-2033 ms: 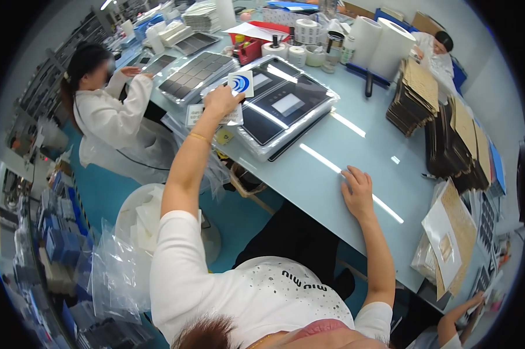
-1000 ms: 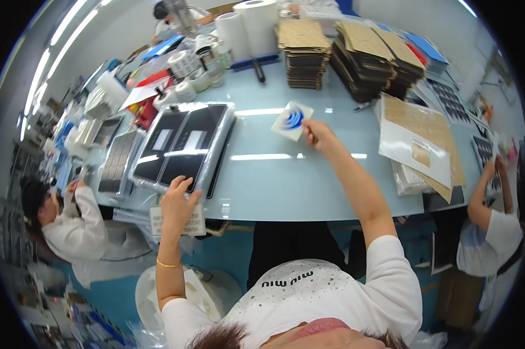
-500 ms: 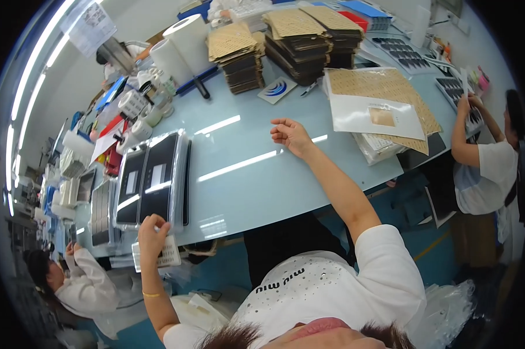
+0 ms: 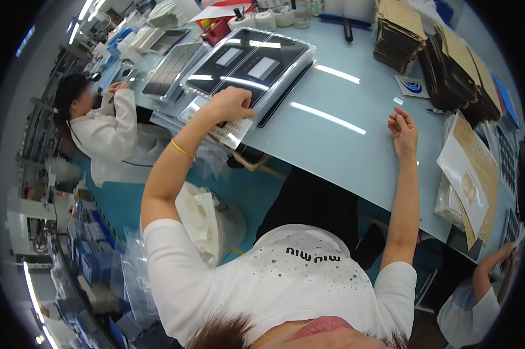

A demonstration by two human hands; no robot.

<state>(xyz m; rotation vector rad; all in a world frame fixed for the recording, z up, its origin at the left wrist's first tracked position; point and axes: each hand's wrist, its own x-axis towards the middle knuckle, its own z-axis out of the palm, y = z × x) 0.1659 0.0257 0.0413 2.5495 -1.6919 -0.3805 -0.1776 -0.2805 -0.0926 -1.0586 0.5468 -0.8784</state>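
Nearest, the right hand is over the bare middle of the table, fingers loosely curled, not closed, with nothing seen in them. A little farther, the left hand is bent over the near edge of the dark panels, above a printed label; whether it pinches anything, I cannot tell. The panels lie piled in clear film, none seen lifted off. Beyond the right hand, the white card with a blue swirl lies flat, apparently set down, beside the brown stacks.
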